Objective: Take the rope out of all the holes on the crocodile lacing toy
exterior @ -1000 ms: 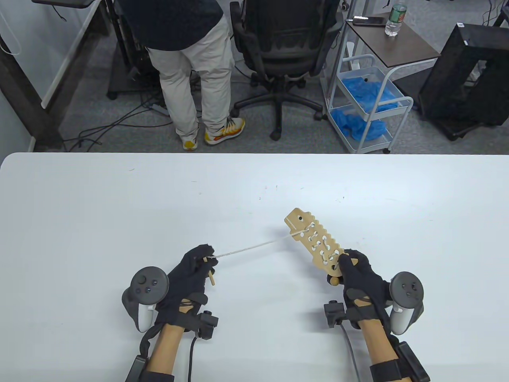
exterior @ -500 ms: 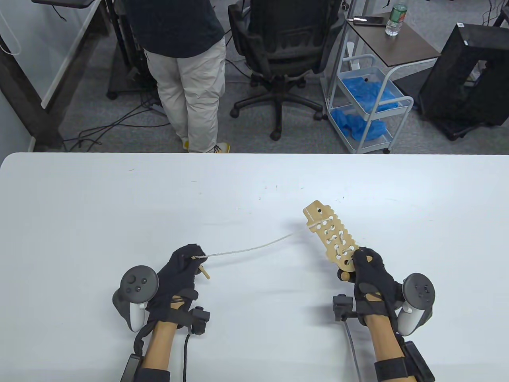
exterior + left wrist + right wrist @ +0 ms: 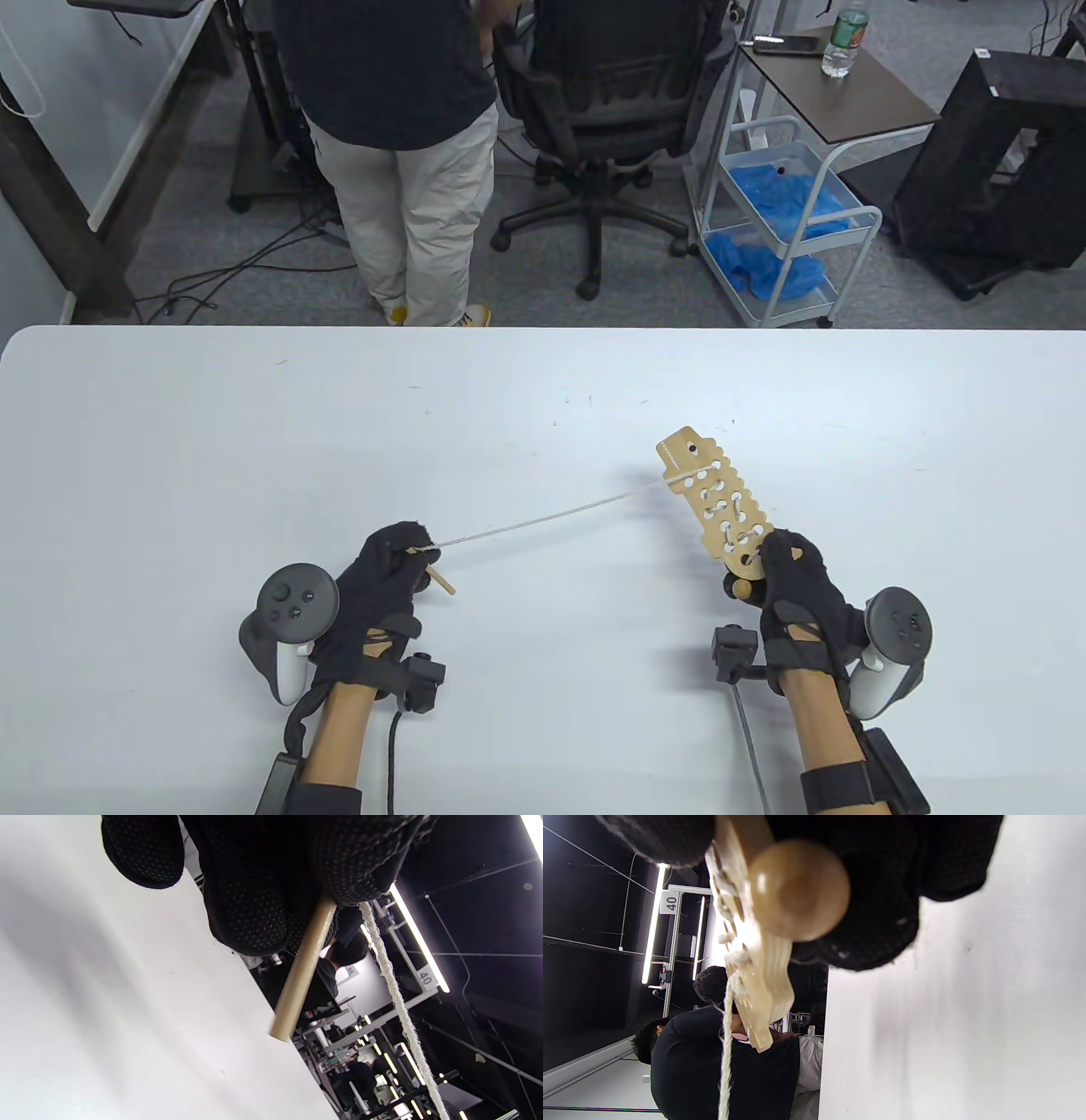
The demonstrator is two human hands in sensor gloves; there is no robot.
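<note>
Since a moment ago the right hand has swung the crocodile lacing toy out to the right and stood it more upright, and the rope, which sagged half a second back, is drawn straight again. The left hand has drifted left, its fingers curled around the wooden lacing needle at the rope's end, right where the cord joins it. The right hand grips the toy by its near end, next to the round wooden knob, holding the board raised over the white table at its right-hand side. From here I'd worry most about that taut line: the rope leaves the toy at the topmost holes, yet criss-crosses still fill the holes below, so a hard sideways tug may bind the cord in a hole instead of freeing it. Pulling harder could twist the board in the right hand's end-on grip, or slip the needle out of the left. The needle, I reckon, must go back through each hole; plain pulling won't clear the rest.
</note>
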